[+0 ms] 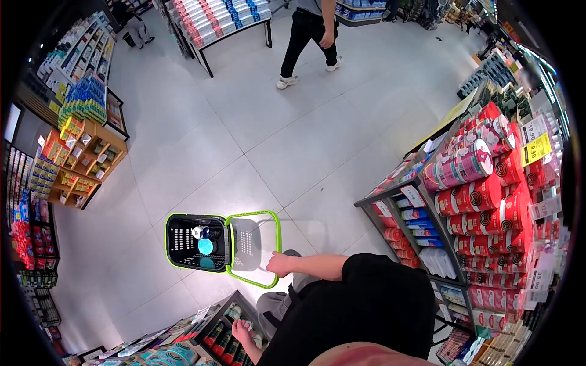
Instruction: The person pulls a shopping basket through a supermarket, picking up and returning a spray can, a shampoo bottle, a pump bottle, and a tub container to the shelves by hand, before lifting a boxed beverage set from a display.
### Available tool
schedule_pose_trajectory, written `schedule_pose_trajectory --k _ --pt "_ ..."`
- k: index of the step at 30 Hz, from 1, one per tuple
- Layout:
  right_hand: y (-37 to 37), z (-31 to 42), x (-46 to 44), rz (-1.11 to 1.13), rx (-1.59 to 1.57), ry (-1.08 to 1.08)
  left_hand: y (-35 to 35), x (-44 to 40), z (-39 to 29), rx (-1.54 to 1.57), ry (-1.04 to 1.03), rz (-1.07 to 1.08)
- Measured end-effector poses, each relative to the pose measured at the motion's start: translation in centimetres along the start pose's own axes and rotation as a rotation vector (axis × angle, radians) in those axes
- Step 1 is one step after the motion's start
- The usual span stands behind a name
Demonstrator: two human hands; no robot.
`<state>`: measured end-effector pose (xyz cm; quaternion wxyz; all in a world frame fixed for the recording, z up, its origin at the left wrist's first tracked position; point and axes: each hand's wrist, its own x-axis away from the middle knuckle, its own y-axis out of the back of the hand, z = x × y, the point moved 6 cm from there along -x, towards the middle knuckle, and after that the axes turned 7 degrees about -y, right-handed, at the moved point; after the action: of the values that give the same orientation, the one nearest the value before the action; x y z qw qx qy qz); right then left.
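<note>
A black rolling shopping basket (173,243) with a lime-green rim stands on the floor in front of me. My right hand (281,263) is closed around its lime-green handle frame (278,235). Inside the basket lie a turquoise round item (206,246) and a white bottle-like item (197,232), with something dark blue beside them. Low at the bottom, my left hand (242,333) is over a dark shelf unit (207,324) beside red and green packs (230,351). Its fingers look loosely bent and apart, with nothing visible in them.
At the right stands a shelf (421,183) stacked with red paper-roll packs (470,198). A wooden display (91,152) is on the left. A person in black trousers (305,36) walks across the tiled floor (244,122), near a table of tissue packs (223,21).
</note>
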<state>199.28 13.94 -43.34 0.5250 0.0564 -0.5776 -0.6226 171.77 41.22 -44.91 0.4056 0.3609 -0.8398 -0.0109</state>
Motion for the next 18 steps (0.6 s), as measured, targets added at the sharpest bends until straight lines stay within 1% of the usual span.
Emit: schedule_pose_trajectory --k 2,11,12,15,18 --pt "-0.2 0.0 -0.2 0.026 -0.015 0.0 0.3 0.1 0.0 0.008 -0.001 -0.025" --pt "-0.5 0.1 -0.1 0.053 -0.022 -0.018 0.6 -1.3 1.6 0.017 0.021 0.056" --pt "-0.5 0.3 0.0 0.063 -0.024 -0.017 0.7 -1.2 2.1 0.023 0.037 0.016" --pt "-0.5 0.5 0.0 0.074 0.001 -0.031 0.7 -1.6 2.9 0.126 0.07 0.068" --pt "-1.1 1.3 -0.2 0.066 0.01 -0.048 2.1 -1.4 4.2 0.043 0.025 0.063"
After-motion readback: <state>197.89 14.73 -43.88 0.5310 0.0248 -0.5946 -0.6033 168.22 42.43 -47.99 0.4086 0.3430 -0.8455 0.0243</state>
